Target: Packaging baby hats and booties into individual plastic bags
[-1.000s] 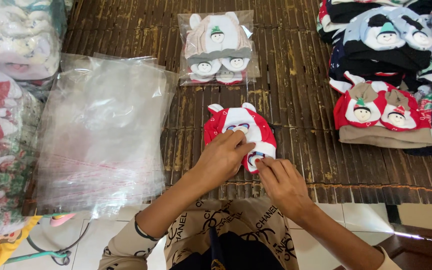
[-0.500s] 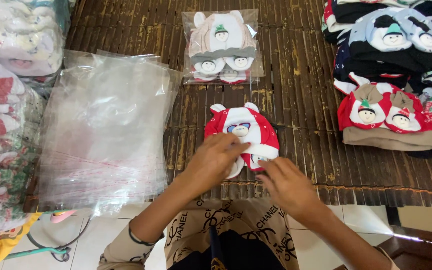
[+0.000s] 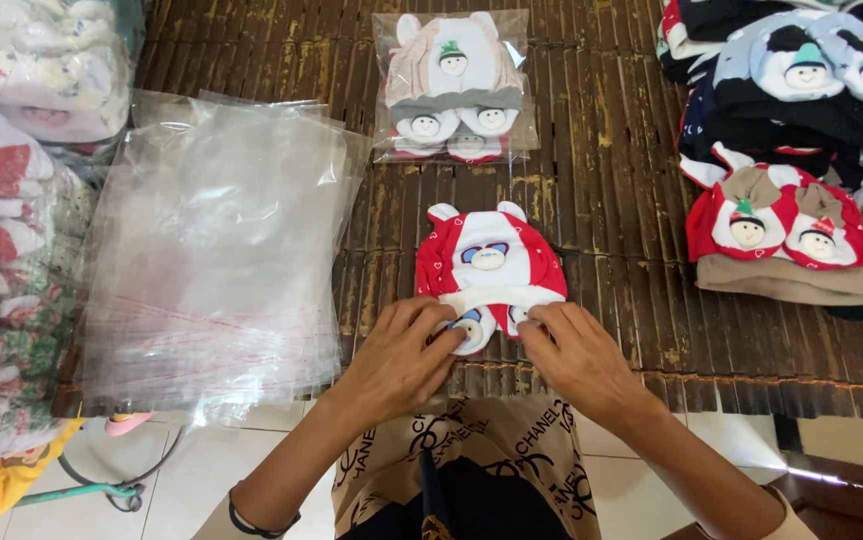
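Observation:
A red and white baby hat [image 3: 492,262] with small ears and an animal face lies flat on the dark slatted mat [image 3: 612,200]. Two small matching pieces sit at its lower edge. My left hand [image 3: 402,355] presses its fingers on the lower left piece. On the lower right piece rest the fingertips of my right hand [image 3: 577,355]. Both hands touch the set from below and neither lifts it.
A stack of clear plastic bags [image 3: 217,255] lies to the left. A bagged beige hat set [image 3: 452,85] sits beyond the red hat. Piles of loose hats [image 3: 787,235] fill the right side, packed sets [image 3: 12,200] the left edge.
Both hands have slid down from the hat's middle to its lower edge, uncovering the face. The hat now lies spread flat.

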